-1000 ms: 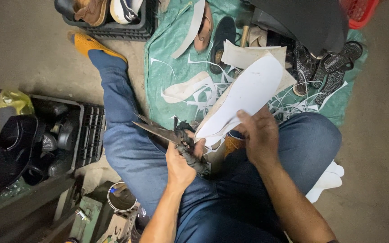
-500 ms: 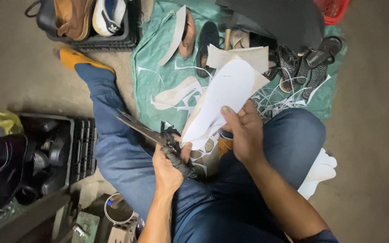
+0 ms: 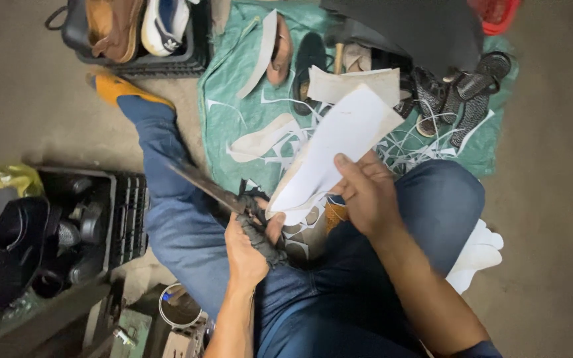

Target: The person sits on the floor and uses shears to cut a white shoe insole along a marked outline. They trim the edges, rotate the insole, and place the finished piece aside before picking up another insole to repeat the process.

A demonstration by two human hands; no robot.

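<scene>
I sit on the floor in blue jeans. My left hand [image 3: 250,242] grips the dark wrapped handles of large old scissors [image 3: 210,189], whose blades point up and left over my left thigh. My right hand [image 3: 366,192] holds a white sheet of sole material [image 3: 339,142] by its lower edge, and the sheet slants up to the right. The scissor jaws meet the sheet's lower left corner. A cut white insole shape [image 3: 260,140] lies on the green tarp [image 3: 233,99] just beyond.
Black crates stand at the top left [image 3: 167,59] with shoes and at the left [image 3: 111,212] with dark items and a yellow bag [image 3: 1,189]. Sandals, soles and white offcuts litter the tarp. A dark sheet [image 3: 419,26] lies top right. A tin [image 3: 179,306] sits by my knee.
The view has shifted slightly. The white sheet has turned a little in my right hand, and the scissors stay at its lower edge in my left hand.
</scene>
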